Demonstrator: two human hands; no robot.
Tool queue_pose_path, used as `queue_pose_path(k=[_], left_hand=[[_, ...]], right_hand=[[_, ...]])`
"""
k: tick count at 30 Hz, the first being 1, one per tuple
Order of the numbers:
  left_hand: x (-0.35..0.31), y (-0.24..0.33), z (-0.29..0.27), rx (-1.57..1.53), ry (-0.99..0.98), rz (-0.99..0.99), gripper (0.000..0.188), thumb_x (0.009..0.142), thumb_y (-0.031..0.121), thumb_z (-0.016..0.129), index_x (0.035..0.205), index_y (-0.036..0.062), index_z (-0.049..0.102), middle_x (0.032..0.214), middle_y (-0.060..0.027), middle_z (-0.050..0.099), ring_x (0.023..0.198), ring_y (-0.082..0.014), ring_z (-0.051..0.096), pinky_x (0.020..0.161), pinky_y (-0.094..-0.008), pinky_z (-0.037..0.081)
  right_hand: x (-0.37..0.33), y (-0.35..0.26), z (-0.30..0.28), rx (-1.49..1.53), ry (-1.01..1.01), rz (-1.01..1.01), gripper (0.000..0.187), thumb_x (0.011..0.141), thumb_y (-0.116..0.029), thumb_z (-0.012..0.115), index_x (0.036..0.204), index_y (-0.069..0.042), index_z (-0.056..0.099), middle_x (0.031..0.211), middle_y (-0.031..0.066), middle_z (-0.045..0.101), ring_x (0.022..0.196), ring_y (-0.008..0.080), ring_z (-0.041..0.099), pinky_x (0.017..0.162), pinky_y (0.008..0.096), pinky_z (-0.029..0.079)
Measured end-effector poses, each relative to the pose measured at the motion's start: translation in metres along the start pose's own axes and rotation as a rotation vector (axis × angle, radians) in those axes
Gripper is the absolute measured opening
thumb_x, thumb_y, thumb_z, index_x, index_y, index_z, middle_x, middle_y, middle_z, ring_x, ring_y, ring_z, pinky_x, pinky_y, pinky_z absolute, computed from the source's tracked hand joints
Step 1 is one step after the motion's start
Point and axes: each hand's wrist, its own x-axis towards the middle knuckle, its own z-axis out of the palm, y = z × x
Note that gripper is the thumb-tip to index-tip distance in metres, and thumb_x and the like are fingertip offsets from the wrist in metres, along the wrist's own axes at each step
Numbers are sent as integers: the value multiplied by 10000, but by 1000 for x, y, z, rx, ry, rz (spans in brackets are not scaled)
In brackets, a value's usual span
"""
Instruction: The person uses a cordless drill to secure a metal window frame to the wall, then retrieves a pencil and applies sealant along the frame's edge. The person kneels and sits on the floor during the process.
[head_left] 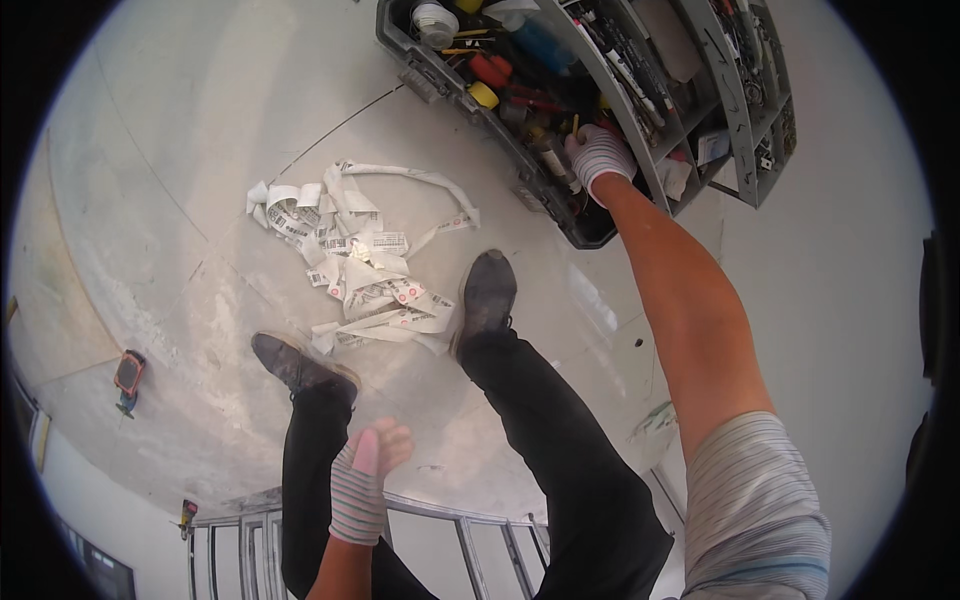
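Note:
My right hand [602, 160], in a striped glove, reaches down into a dark toolbox [480, 112] at the upper right. Its fingers look curled and are partly hidden. A short yellow piece [575, 124] shows at the fingertips, and I cannot make out whether it is gripped. Beside the hand lies a dark bottle-like item [556, 163], among red and yellow tools. My left hand [372, 468], in a striped fingerless glove, hovers empty near my left knee. Its fingers are stretched out, with the thumb alongside.
Raised tool trays [690, 110] flank my right arm. Crumpled white printed strips [365, 260] lie on the floor between my shoes [488, 290]. At the far left rests an orange-and-black tool [129, 372]. Behind my legs are metal rails [468, 550] and a yellow drill-like tool [187, 517].

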Motion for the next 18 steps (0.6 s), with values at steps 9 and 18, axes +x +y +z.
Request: queue_pose_path(k=[9, 18], left_hand=[[-1, -1, -3, -15, -18, -12, 465, 1069, 366, 535, 1301, -34, 588, 1127, -157, 702, 982, -245, 701, 899, -361, 567], [-2, 1, -4, -3, -9, -6, 478, 1068, 371, 540, 1307, -40, 583, 1138, -165, 696, 989, -249, 698, 902, -360, 568]], right_hand=[[-6, 44, 29, 473, 227, -67, 564, 1013, -457, 533, 1410, -55, 545, 1330, 174, 654, 1241, 328, 616, 1070, 408, 456], [1, 37, 40, 1019, 133, 174, 658, 1038, -496, 485, 1460, 8, 485, 1172, 153, 717, 1018, 235, 706, 934, 349, 514]])
